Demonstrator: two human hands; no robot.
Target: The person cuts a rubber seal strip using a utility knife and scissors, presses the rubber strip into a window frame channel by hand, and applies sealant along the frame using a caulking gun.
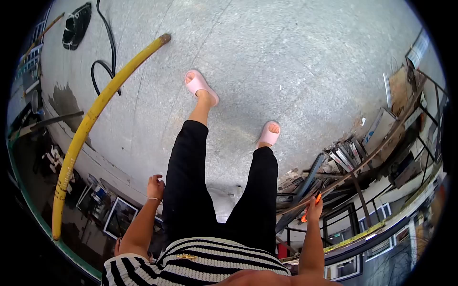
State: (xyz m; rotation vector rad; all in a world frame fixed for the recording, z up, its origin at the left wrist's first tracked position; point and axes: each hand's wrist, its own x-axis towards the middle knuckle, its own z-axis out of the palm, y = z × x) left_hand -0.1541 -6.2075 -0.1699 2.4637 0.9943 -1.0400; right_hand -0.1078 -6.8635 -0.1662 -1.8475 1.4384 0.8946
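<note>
Note orange-handled, dark-tipped hand tool [318,198], grasped in right hand [314,209], right of loose black fabric trousers [186,190]. Observe left hand [156,187] left of trousers, loosely curled, apparently empty. Judge tool secured; work apparently not begun.

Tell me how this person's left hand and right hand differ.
The left hand shows nothing in its grasp, while the right hand grips an orange tool. The left hand has a thin band at its wrist; the right hand shows none. Both are ungloved.
</note>
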